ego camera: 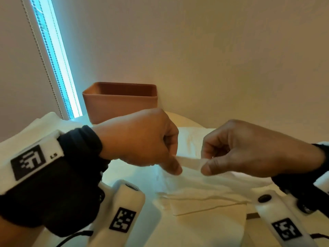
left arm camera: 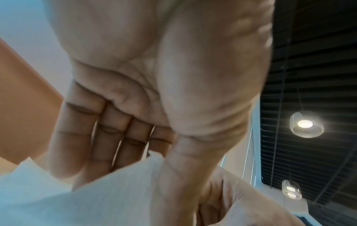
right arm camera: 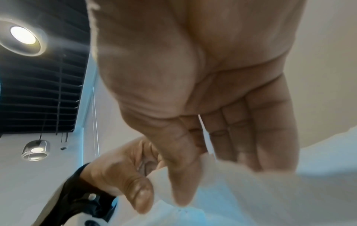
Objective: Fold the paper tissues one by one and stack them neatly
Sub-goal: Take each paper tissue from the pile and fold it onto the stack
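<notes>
Both hands were clamped on the same tissue (ego camera: 188, 164). Left hand (ego camera: 142, 138) pinched its raised top edge between thumb and curled fingers; right hand (ego camera: 249, 148) pinched the same edge just to the right, thumb against forefinger. The two grips sat near each other, a short taut strip of paper between them.

From the left wrist view I saw the thumb (left arm camera: 179, 175) pressed onto the sheet with the fingers (left arm camera: 108, 137) folded behind it. From the right wrist view the thumb (right arm camera: 181, 180) pressed down on the paper, and the left hand's thumb was also gripping the edge there.

The rest of the tissue draped down from the pinch toward me, onto more white tissues (ego camera: 204, 205) lying flat on the table (ego camera: 181, 118). I couldn't count the layers; the white blended together.

Far left on the table stood a terracotta square tub (ego camera: 121, 102), against the wall. Left of it were a window strip (ego camera: 58, 72) and a bead chain (ego camera: 42, 59).
</notes>
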A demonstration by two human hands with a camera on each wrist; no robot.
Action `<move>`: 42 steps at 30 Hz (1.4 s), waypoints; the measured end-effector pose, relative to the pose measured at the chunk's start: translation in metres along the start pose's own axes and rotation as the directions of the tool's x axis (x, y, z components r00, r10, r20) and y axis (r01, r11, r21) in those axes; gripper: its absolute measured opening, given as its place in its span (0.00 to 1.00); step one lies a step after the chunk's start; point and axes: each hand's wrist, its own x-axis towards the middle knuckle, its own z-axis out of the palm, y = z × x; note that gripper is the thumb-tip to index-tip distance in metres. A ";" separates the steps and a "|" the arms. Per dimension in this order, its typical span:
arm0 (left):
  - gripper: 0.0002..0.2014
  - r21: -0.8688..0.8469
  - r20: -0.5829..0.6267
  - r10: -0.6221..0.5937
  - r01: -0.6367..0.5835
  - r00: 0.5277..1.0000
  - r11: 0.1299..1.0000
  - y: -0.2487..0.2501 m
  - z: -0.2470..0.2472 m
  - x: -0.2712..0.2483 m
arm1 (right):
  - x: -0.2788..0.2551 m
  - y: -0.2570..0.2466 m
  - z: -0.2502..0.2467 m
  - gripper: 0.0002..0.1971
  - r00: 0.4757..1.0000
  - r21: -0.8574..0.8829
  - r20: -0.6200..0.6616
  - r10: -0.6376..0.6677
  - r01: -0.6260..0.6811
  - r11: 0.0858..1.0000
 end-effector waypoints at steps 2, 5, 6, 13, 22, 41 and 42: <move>0.09 -0.062 -0.118 0.001 -0.008 0.993 0.998 -0.001 -0.005 -0.003 | 0.002 -0.002 -0.008 0.05 0.998 0.036 -0.056 -0.018 0.020 0.999; 0.06 -0.174 -0.351 -0.047 -0.015 0.935 0.985 -0.003 -0.010 -0.004 | 0.006 -0.009 -0.026 0.05 0.984 0.050 -0.177 -0.034 0.044 0.998; 0.07 -0.182 -0.436 -0.063 -0.019 0.898 0.983 -0.004 -0.011 -0.004 | 0.007 -0.013 -0.032 0.06 0.975 0.049 -0.218 -0.034 0.045 0.998; 0.15 -0.144 -0.786 -0.026 -0.142 0.618 0.979 0.000 -0.008 -0.015 | 0.018 -0.049 -0.063 0.17 0.918 0.183 -0.392 -0.067 0.150 0.972; 0.33 0.058 -0.960 0.149 -0.353 0.237 0.934 0.004 -0.006 -0.039 | 0.033 -0.098 -0.065 0.18 0.830 0.344 -0.533 -0.164 0.390 0.854; 0.12 -0.594 -0.592 -0.131 -0.321 0.795 0.738 -0.021 -0.024 -0.068 | 0.051 -0.125 -0.085 0.36 0.944 0.006 -0.055 -0.326 0.327 0.945; 0.12 -0.658 -0.524 -0.133 -0.300 0.842 0.691 -0.024 -0.024 -0.070 | 0.053 -0.127 -0.085 0.37 0.948 -0.036 -0.025 -0.316 0.315 0.948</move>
